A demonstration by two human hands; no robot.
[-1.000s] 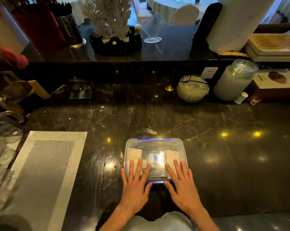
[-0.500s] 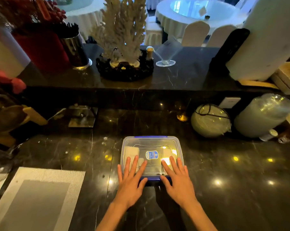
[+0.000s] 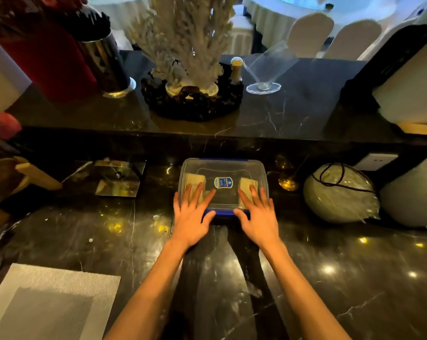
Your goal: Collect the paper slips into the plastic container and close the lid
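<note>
A clear plastic container [image 3: 223, 168] with a blue-edged lid and a blue label sits on the dark marble counter, against the raised back ledge. The lid lies on top. Beige paper slips [image 3: 194, 180] show through it, one stack at the left and another at the right [image 3: 247, 184]. My left hand [image 3: 191, 217] rests flat on the lid's near left corner, fingers spread, thumb at the blue front clip [image 3: 224, 212]. My right hand [image 3: 257, 217] lies flat on the near right corner in the same way.
A grey woven placemat [image 3: 50, 300] lies at the near left. A mirrored metal holder [image 3: 114, 179] stands left of the container. A round wrapped glass ball [image 3: 340, 192] and a pale jar [image 3: 413, 192] stand at the right. White coral decor [image 3: 190, 69] sits on the raised ledge.
The container has slid away from me toward the back ledge with both hands flat on its lid. My arms are stretched further out, and the view has tilted up.
</note>
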